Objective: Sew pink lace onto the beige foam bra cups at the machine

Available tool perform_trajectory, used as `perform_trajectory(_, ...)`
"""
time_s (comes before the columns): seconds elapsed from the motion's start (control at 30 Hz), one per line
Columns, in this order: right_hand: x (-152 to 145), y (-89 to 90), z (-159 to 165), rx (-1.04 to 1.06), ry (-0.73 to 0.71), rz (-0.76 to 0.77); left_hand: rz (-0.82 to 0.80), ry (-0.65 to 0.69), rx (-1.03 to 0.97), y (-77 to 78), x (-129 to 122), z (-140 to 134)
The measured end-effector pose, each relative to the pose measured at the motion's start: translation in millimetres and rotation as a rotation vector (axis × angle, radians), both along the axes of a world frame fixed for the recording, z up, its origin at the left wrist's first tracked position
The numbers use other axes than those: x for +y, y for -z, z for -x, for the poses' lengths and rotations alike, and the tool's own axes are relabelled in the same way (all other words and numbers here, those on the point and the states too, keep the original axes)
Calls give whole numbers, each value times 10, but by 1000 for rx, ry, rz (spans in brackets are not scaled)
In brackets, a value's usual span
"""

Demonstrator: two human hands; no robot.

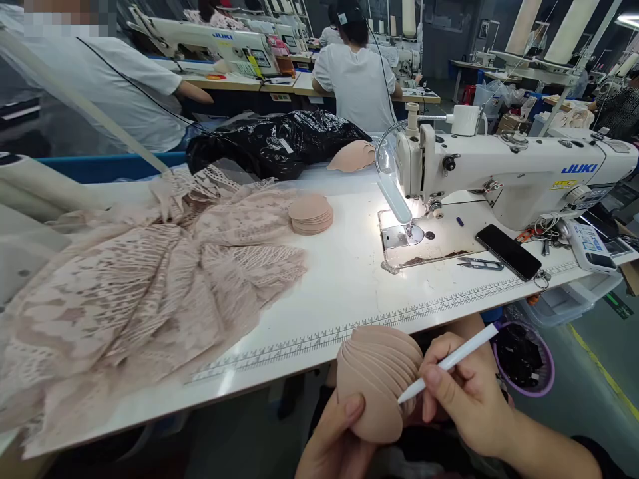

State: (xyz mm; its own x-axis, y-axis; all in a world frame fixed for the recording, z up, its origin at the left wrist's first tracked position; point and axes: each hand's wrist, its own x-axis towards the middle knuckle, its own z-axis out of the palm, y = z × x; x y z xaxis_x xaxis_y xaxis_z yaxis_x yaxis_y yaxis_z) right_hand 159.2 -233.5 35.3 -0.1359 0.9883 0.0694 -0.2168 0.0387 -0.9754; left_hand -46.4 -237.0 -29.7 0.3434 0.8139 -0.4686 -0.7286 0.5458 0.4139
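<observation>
My left hand (339, 426) is closed around a fanned stack of beige bra cups (379, 366), just off the table's front edge, with its thumb pressed on the front cup. A white pen (449, 362) is pinched in my right hand (464, 392). Its tip touches, or lies very close to, the right edges of the fanned cups. On the table, a neat pile of round beige pads (311, 214) sits beside a heap of beige lace fabric (164, 279).
A white sewing machine (499, 166) with a lit lamp stands at the right. Near it lie thread snips (480, 264), a black phone (508, 251) and keys. A black plastic bag (279, 143) rests behind. A purple bin (524, 359) stands below right. Co-workers sit beyond.
</observation>
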Motion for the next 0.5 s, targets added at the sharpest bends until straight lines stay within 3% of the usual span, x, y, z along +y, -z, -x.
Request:
perform_trajectory(0.27, 9, -25, -27, -40, 69, -59, 14, -30, 16, -41, -2, -42)
perform_trajectory(0.5, -27, 7, 6, -23, -17, -37, 6, -13, -2, -31, -9, -33)
